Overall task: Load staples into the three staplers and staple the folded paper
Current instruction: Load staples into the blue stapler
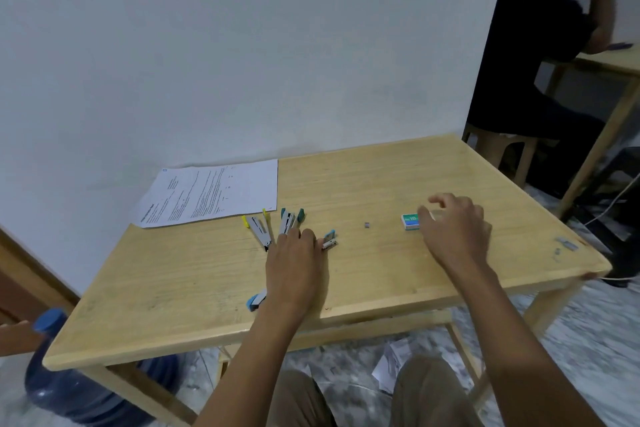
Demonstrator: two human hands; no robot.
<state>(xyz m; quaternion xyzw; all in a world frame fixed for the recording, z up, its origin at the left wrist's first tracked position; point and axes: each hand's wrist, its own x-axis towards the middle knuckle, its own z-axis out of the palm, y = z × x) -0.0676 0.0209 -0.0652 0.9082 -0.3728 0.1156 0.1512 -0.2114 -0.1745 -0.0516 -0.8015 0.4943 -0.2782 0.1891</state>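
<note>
- The right hand [453, 229] is over the table [381, 274] with its fingers curled. The fingertips pinch the right end of the staple box [410, 221], though blur makes the contact hard to read.
- The box lies flat on the table's right half, its green and blue label facing up.
- The left hand [294, 263] lies palm down on the table with its fingers straight, holding nothing.
- Its fingertips reach the near end of the teal stapler [289, 220], which is swung open.
- The yellow stapler [258, 229] is also open and lies just left of the teal one, the 2 fanned apart.
- The blue stapler [329, 241] is smaller and sits just right of the left hand, beside the thumb.
- A blue item [256, 300] sits near the table's front edge, partly hidden by the left forearm. I cannot tell what it is.
- A short staple strip [367, 225] lies between the blue stapler and the box, apart from both.
- The paper [211, 194] is a printed sheet lying flat at the table's far left, against the wall.
- Metal bits [568, 244] lie near the right corner.
- A water jug [69, 374] stands on the floor at the left.
- Another person [540, 45] sits at the far right.
</note>
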